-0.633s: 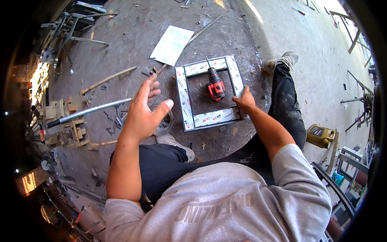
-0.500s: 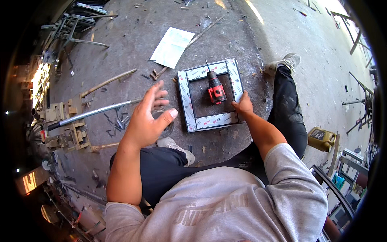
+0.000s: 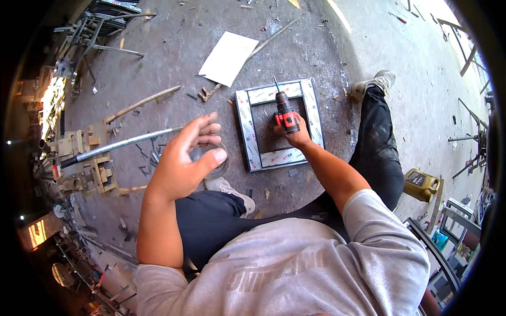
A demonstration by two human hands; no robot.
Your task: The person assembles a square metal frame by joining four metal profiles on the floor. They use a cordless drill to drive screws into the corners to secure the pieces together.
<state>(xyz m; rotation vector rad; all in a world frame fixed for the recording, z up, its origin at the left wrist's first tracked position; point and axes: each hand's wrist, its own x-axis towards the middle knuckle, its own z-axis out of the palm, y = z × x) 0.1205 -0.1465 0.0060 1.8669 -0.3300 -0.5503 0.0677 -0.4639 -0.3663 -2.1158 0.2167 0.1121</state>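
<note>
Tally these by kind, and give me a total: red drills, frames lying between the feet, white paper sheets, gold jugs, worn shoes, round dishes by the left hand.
Red drill: 1
Frame: 1
White sheet: 1
Gold jug: 1
Shoes: 2
Round dish, partly hidden: 1
Total: 7

White film on the frame had red + dk print, repeated along the strips. R of frame & lower, jug had dk label, pale lettering too sm. to make out. Below frame, grey shirt bore lg. dk-grey caps, partly lost in folds. Paper, upper L of frame, was too washed-out to read.
</note>
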